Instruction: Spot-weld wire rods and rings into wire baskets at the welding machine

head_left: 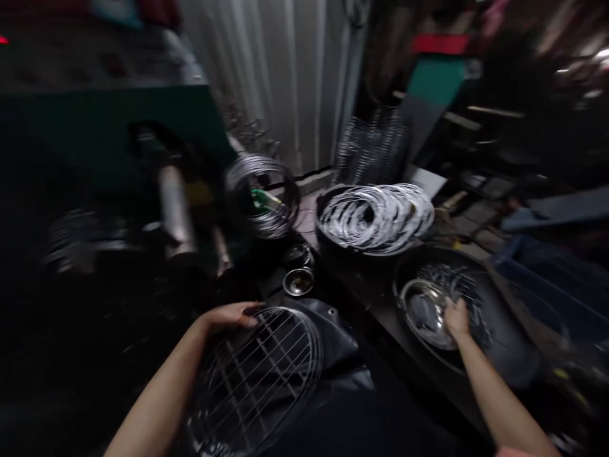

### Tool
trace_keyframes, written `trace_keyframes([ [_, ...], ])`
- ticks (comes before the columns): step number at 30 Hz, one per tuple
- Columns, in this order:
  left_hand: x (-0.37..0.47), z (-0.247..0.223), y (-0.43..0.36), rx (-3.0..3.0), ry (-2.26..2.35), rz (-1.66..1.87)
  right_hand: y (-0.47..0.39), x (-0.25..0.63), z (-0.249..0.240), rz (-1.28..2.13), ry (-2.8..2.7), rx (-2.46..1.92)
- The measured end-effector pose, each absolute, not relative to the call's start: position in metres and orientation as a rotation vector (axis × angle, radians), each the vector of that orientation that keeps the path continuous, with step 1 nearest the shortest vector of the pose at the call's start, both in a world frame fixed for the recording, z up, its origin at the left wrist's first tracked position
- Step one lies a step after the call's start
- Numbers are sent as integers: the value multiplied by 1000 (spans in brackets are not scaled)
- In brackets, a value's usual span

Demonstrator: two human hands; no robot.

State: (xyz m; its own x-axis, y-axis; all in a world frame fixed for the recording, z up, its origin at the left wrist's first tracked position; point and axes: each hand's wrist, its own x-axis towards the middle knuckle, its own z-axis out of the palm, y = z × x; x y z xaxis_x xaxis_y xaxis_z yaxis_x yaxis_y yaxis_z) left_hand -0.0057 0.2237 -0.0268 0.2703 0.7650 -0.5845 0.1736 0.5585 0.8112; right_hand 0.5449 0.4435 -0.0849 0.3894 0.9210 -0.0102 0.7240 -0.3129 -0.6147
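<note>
So our left hand [233, 315] is at the far rim of the round wire grates [266, 362], fingers stretched out; blur means we can't tell if it's pinching. The grates lie tilted on a dark sheet [328, 324] right in front of us. Our right hand [457, 317] is at the rim of a metal bowl [431, 314] inside the dark basin [509, 336]; can't tell if it's gripping either. We reckon a hard tug could tip that bowl, and a light left hold could let the grates slide. Under the basin there's a dark tabletop [383, 311]; the room's dim and cluttered, with a ribbed pale wall [295, 76] behind.
</note>
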Motion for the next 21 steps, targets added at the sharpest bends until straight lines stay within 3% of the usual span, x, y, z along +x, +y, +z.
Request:
trace_keyframes([
  [5,-1,-36,227,864,1212,366,446,564,-91,910,-1047,-2051],
  [10,10,-15,215,867,1247,400,439,565,-97,1203,-948,-1929],
  [21,31,26,173,1022,1544,458,443,568,-102,1002,-1185,-1702],
])
